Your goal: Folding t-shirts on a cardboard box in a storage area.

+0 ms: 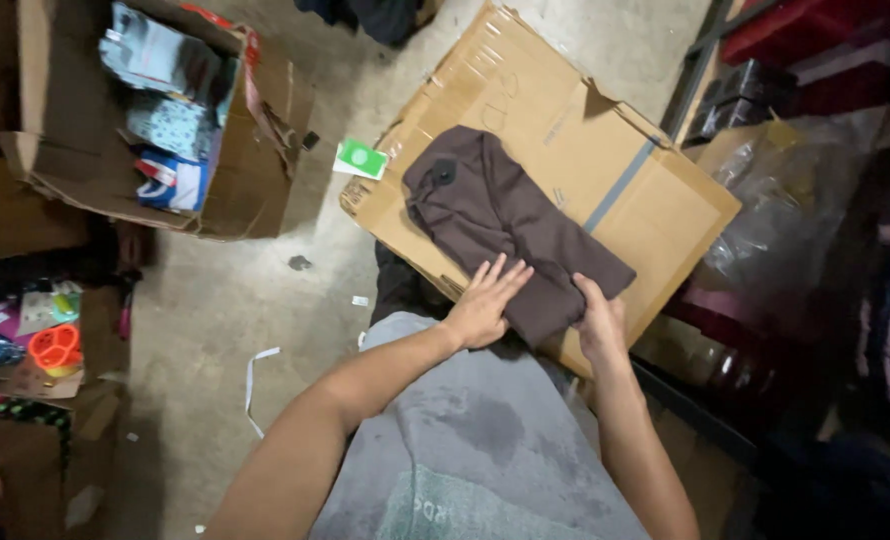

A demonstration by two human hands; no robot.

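The flattened cardboard box (605, 190) serving as the surface sits tilted over the floor's clutter, so I reckon it could tip and undo the fold. The brown garment (505, 225) lies folded along it, its near end under both hands: the left hand (485, 305) pressed flat and open, the right hand (601, 322) curled, pinching the near edge.

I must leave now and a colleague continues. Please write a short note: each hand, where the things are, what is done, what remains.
Left hand: flat, palm down on the near end of the brown garment.
Right hand: grips the garment's near right edge.
Garment lies on the flattened cardboard box on the floor.
Done: folded into a long narrow strip.
Left: the strip looks not yet folded shorter.
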